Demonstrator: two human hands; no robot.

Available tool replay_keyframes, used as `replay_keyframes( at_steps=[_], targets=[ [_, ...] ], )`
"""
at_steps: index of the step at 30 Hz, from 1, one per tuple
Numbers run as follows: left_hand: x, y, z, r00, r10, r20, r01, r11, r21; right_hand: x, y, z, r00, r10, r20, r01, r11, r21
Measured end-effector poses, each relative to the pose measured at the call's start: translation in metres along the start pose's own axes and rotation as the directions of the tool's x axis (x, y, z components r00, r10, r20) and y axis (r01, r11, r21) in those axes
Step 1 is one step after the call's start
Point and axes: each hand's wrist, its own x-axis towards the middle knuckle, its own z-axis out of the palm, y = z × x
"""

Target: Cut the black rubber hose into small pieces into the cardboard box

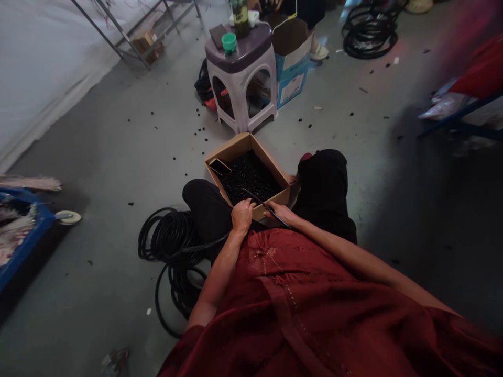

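Observation:
A cardboard box (280,199) between my knees holds a heap of small black cut pieces (251,173). At its near edge my left hand (242,214) is closed around a black tube (214,242) that runs back to a coil of black tubing (168,235) on the floor beside my left knee. Just to the right, my right hand (280,212) is closed on a long, thin, dark tool (256,198), whose tip points forward over the box. Its exact kind is unclear. A dark phone-like slab (220,167) rests on the pieces at the box's left corner.
Beyond the box stands a plastic stool (241,68) with a bottle (239,18) and green cup (228,43). A blue-and-white carton (293,68) stands beside it. Another tubing coil (369,31) lies far right. A blue wheeled cart (27,230) is at left.

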Motion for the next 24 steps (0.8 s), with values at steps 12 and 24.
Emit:
replay_keyframes(
  at_steps=[12, 24],
  targets=[
    [0.0, 0.002, 0.002, 0.997, -0.067, 0.036, 0.069, 0.995, -0.068, 0.004, 0.005, 0.003, 1.0, 0.02, -0.012, -0.02, 0.998, -0.053],
    [0.009, -0.006, 0.008, 0.97, -0.15, 0.192, 0.219, 0.879, -0.424, 0.004, 0.012, 0.004, 0.998, -0.021, -0.067, 0.014, 0.996, -0.093]
  ],
)
